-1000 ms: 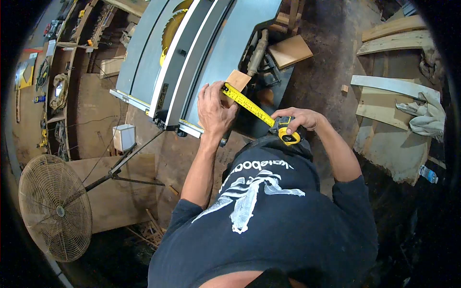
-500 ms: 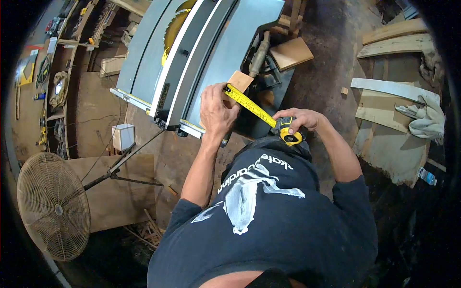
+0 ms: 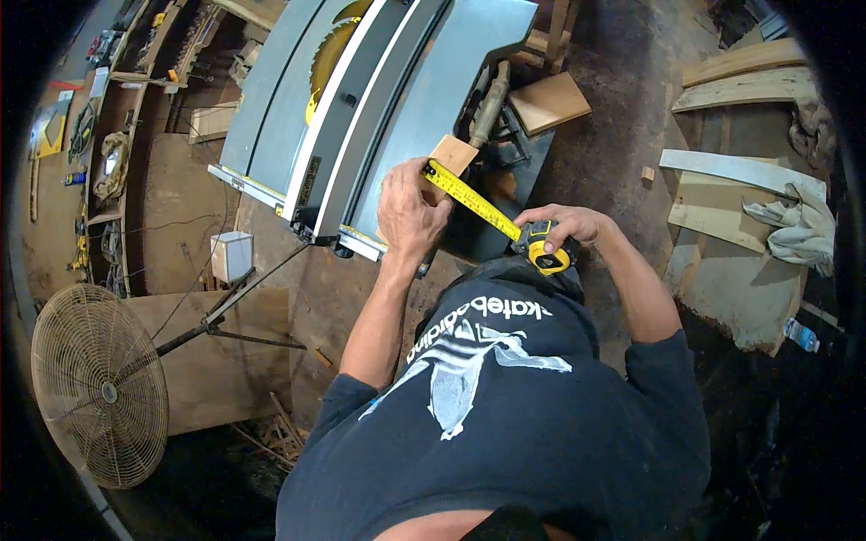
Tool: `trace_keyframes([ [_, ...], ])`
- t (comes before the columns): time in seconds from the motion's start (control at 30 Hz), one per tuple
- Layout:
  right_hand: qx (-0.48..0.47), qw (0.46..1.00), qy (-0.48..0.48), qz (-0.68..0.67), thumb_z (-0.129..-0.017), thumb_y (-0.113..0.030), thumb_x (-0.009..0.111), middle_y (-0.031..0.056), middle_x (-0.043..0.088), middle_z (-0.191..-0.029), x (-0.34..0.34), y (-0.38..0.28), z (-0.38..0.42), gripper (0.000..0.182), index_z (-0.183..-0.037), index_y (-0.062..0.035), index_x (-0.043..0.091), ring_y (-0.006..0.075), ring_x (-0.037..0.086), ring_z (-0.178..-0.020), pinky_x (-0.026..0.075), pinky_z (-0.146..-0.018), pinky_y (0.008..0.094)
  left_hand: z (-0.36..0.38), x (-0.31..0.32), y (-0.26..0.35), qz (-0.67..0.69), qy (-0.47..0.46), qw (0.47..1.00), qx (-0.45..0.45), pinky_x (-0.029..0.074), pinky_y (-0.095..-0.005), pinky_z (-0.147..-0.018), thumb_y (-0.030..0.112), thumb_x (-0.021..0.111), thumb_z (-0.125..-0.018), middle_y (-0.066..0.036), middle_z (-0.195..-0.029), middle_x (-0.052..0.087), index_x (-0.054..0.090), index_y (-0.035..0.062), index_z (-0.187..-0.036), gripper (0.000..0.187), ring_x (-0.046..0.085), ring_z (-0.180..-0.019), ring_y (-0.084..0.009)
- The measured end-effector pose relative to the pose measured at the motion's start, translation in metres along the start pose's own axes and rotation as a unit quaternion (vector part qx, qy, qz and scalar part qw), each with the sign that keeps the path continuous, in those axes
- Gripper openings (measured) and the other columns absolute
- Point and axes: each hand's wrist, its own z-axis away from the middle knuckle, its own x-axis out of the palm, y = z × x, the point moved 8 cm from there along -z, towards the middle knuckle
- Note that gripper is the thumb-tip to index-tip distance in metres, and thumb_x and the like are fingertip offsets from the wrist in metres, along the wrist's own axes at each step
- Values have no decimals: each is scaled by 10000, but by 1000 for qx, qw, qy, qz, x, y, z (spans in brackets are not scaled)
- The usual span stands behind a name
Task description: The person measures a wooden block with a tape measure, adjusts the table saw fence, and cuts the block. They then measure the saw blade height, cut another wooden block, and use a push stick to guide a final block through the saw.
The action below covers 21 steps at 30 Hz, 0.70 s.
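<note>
In the head view, my right hand (image 3: 577, 225) is wrapped around a yellow and black tape measure (image 3: 548, 251). Its yellow blade (image 3: 474, 198) extends up and left to my left hand (image 3: 410, 207). There my left fingers are closed around a small wooden block (image 3: 453, 155), with the blade's end held against it. Part of the block is hidden behind the fingers. Both hands are just in front of my body, by the near corner of a table saw (image 3: 410, 108).
A toothed circular blade (image 3: 332, 59) rises from the saw table, left of the rail fence. A round fan (image 3: 101, 388) stands at lower left. A square board (image 3: 550, 101) lies beyond the saw's right edge. Curved boards (image 3: 744, 90) and a cloth (image 3: 798, 225) are at right.
Hardly anything differs. The view has shifted very slightly; both hands keep the tape measure and block in nearly the same position.
</note>
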Motion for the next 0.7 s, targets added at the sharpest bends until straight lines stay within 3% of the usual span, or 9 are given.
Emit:
trace_keyframes([
  [0.17,-2,1000,-2,4,-554,-125,761,79,685,-1140,-1,3,-1,793,-1317,-4,582,188,629,-1036,470,-924,288,0,0,0,7,-3,1000,1,504,-445,-903,46,749,-642,-152,-1109,651,610,46,-1171,546,610,-1044,-367],
  [0.23,-6,1000,-4,-3,-556,-123,760,82,685,-1141,-1,2,-1,794,-1319,1,580,185,625,-1042,466,-929,286,1,2,-4,-4,-12,1000,-10,509,-429,-935,84,751,-672,-132,-1156,660,608,89,-1209,556,609,-1093,-350],
  [0.57,-10,1000,-11,16,-579,-155,761,86,680,-1150,-2,4,-2,784,-1326,-3,576,200,617,-1040,460,-938,292,0,-1,0,-3,0,1000,7,506,-437,-927,64,753,-648,-139,-1132,654,607,76,-1197,568,608,-1079,-358],
  [0.7,-23,1000,-4,11,-633,-132,765,60,676,-1053,-3,4,-2,712,-1317,-32,595,171,602,-982,458,-883,292,1,-3,2,-7,12,1000,20,508,-440,-920,71,778,-640,-135,-1142,649,607,69,-1187,573,606,-1076,-361],
])
